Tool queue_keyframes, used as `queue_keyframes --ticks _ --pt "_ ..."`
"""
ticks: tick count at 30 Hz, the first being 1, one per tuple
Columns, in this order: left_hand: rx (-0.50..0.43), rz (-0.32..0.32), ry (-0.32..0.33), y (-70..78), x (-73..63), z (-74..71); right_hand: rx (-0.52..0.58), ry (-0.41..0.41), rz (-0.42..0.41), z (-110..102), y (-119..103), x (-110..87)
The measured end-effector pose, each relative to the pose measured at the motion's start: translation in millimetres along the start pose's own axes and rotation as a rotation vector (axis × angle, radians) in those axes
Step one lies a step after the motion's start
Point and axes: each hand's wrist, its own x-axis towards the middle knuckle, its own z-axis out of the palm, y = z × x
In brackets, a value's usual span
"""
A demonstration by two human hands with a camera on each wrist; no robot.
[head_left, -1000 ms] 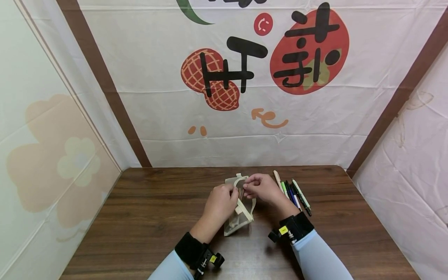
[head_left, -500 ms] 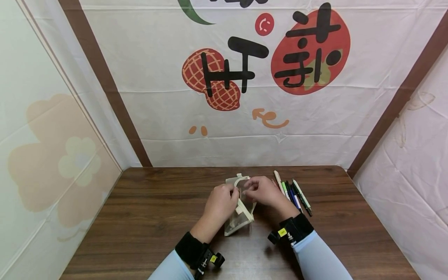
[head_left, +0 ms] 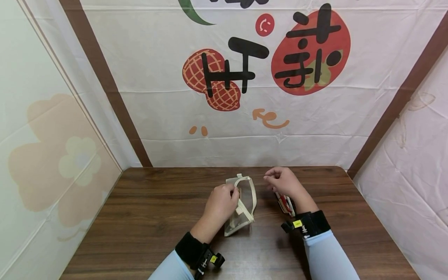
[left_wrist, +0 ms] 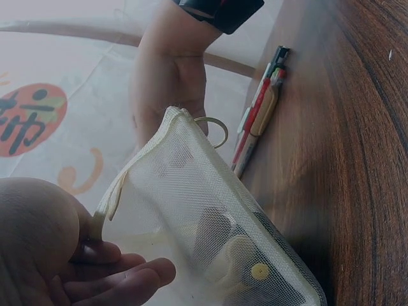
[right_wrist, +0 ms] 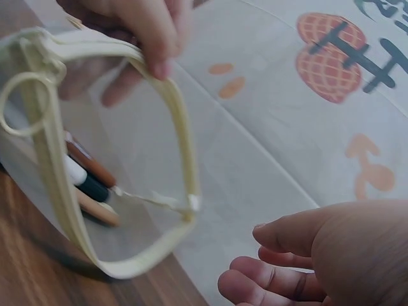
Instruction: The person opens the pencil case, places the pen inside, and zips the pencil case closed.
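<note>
My left hand point(head_left: 221, 200) pinches the rim of a see-through mesh pencil pouch point(head_left: 234, 226) with cream trim, keeping its mouth spread wide. In the right wrist view, a brown pen point(right_wrist: 92, 162) and a few others show inside the pouch, near its ring pull point(right_wrist: 25, 105). My right hand point(head_left: 282, 182) hovers to the right of the pouch, its fingers loosely bent with nothing between them. Under and behind that hand lie several loose pens point(head_left: 287, 206), partly hidden by it; the left wrist view shows these pens point(left_wrist: 258, 115) side by side on the wood.
The brown wooden table point(head_left: 157, 221) reaches back to a white printed cloth point(head_left: 168, 116). More cloth hangs at both sides. A black strap with a small camera point(head_left: 206, 256) sits on each wrist.
My right hand has left the pouch's mouth and moved right, to over the loose pens. The left hand and the pouch have stayed in place.
</note>
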Motion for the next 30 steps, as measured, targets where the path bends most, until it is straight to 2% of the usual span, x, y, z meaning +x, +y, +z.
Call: queue_keyframes --ticks 5,18,30 --pt "-0.007 -0.001 -0.011 0.6 -0.3 -0.2 -0.065 0.045 0.018 -17 7 -2.0" --pt "-0.007 -0.004 -0.011 -0.8 0.0 1.6 -0.31 0.131 0.132 -59 34 -8.5" --pt "-0.009 0.005 -0.01 -1.0 -0.2 2.2 -0.388 0.149 0.21 -76 53 -16.4"
